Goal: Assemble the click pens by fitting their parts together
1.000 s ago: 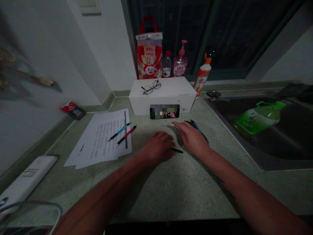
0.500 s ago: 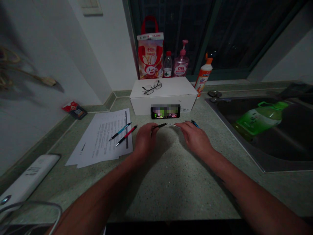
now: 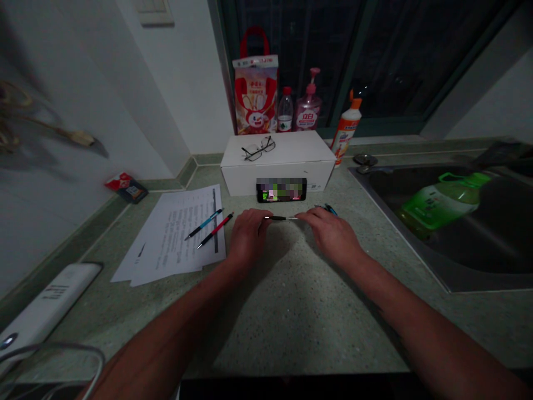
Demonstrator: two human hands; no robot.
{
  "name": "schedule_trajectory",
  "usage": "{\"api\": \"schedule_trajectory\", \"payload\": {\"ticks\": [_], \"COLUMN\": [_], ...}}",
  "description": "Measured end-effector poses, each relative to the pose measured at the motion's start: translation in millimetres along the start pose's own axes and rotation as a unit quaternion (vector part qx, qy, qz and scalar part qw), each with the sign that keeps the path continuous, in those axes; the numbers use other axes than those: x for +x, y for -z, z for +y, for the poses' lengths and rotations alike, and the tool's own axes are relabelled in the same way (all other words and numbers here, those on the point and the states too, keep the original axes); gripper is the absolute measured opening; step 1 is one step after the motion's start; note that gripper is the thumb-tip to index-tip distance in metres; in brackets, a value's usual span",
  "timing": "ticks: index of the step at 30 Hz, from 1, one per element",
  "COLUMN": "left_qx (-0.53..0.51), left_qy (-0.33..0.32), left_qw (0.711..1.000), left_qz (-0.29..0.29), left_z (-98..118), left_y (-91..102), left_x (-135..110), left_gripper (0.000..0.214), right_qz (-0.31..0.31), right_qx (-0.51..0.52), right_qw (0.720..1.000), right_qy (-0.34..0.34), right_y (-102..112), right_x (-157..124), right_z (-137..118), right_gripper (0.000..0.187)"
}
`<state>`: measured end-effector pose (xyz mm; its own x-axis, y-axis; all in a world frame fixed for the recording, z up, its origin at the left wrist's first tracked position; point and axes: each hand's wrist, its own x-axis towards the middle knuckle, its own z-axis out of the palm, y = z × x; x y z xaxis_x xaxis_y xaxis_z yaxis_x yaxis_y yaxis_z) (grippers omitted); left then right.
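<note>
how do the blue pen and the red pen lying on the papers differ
The blue pen has a light blue barrel, while the red pen has a red one. The blue pen lies farther from the person than the red pen. The red pen's upper end sticks out past the right edge of the papers, while the blue pen's upper end reaches only about that edge. Both have dark lower ends and lie diagonally, nearly parallel, without touching.

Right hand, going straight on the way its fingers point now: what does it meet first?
Most likely the black pen, whose end sits right at the fingertips of the right hand; depth is hard to judge from this view.
</note>
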<state>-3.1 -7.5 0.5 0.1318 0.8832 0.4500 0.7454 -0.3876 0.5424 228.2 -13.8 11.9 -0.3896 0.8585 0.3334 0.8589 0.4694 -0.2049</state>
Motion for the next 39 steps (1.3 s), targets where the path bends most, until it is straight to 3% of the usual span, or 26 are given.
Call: {"api": "schedule_trajectory", "payload": {"ticks": [4, 10, 16, 19, 23, 25, 28, 39], "left_qx": [-0.041, -0.142, -0.164, -0.16, -0.177, -0.193, -0.203, -0.241], "left_qy": [-0.012, 0.095, 0.042, 0.015, 0.054, 0.097, 0.136, 0.114], "left_qw": [0.999, 0.981, 0.985, 0.986, 0.982, 0.975, 0.966, 0.96], "left_qz": [-0.034, -0.094, -0.043, -0.034, -0.04, -0.048, -0.083, -0.085], "left_z": [1.9, 6.0, 2.3, 1.5, 3.2, 5.3, 7.9, 6.6], "left_y": [-4.2, -8.5, -8.6, -8.9, -8.6, -7.2, -4.6, -6.2], "left_x": [-1.7, -3.6, -3.5, -3.3, -3.3, -3.0, -1.9, -1.0], "left_gripper": [0.014, 0.017, 0.011, 0.011, 0.014, 0.018, 0.008, 0.005], "right_qz": [-0.02, -0.003, -0.002, -0.015, -0.022, -0.014, -0.012, -0.013], "right_qx": [0.03, 0.096, 0.16, 0.182, 0.186, 0.184, 0.181, 0.193], "right_qw": [0.998, 0.994, 0.986, 0.982, 0.98, 0.981, 0.982, 0.98], "right_qy": [0.053, 0.048, 0.043, 0.05, 0.061, 0.058, 0.052, 0.055], "right_y": [-1.8, -6.6, -12.6, -13.6, -11.6, -10.3, -9.3, -8.7], "right_x": [0.6, -0.1, -1.0, -1.7, -1.7, -1.4, -1.4, -0.7], "right_z": [-3.6, -6.0, -3.4, -4.5, -5.6, -5.6, -5.9, -8.5], "right_gripper": [0.047, 0.037, 0.033, 0.041, 0.053, 0.051, 0.046, 0.038]}}
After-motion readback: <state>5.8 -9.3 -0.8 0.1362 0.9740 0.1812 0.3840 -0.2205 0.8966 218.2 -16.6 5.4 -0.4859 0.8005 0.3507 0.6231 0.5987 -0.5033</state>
